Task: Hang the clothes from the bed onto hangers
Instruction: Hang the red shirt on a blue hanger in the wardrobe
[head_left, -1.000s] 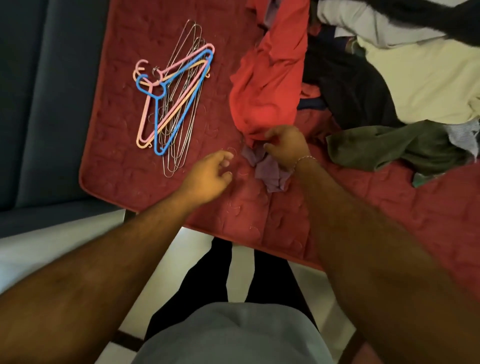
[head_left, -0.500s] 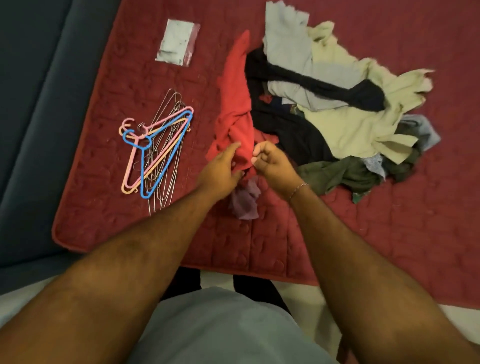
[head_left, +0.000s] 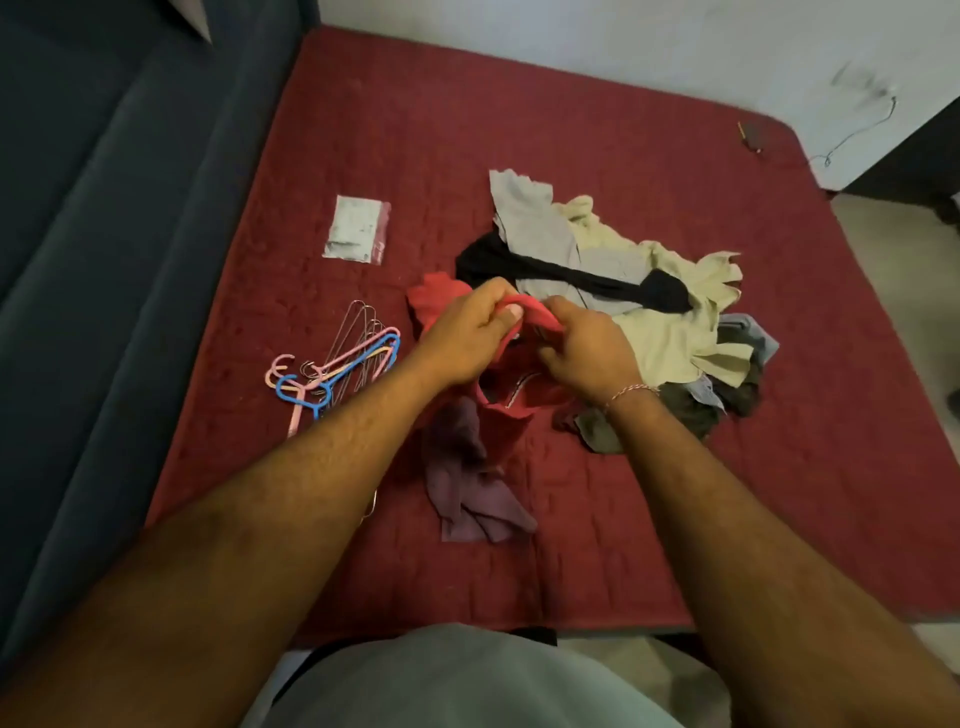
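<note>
Between both hands — red garment, gripped, above bed

Dark red quilted bed cover fills most of view. Dark blue upholstered panel along left. Pale wall behind. Dim light.

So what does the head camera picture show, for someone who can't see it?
Two hands, left hand and right hand, grip a red garment over a red bed. Hangers lie left, piled clothes right.
</note>
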